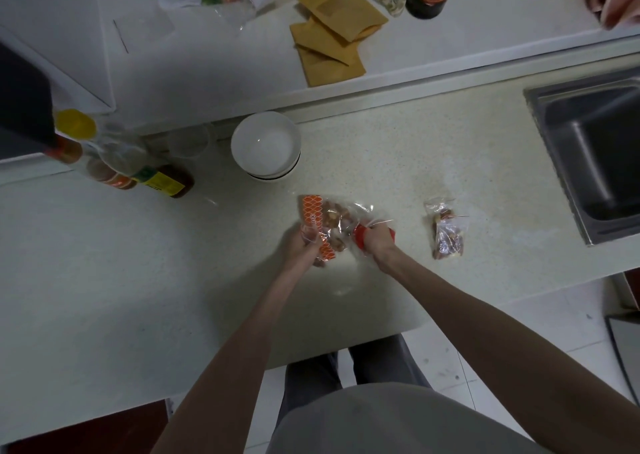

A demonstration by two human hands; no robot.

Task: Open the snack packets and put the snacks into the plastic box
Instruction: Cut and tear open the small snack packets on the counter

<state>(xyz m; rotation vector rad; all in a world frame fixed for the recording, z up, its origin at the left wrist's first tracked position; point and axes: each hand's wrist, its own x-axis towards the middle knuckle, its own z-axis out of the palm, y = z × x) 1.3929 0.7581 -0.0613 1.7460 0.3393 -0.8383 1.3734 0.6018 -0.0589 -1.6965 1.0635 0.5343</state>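
I observe the left hand [304,242] gripping the orange-patterned edge of a clear snack packet [329,223], fingers curled round it, held just above the speckled countertop [398,163]. The right hand [379,242] is closed round a red-handled tool [360,237] at the packet's other end — I cannot tell what kind. A second clear packet of snacks [446,234] lies on the counter to the right, between the hands and the steel sink [595,149]. Stacked white bowls [266,145] sit beyond the hands — a plastic cup [188,140] beside them.
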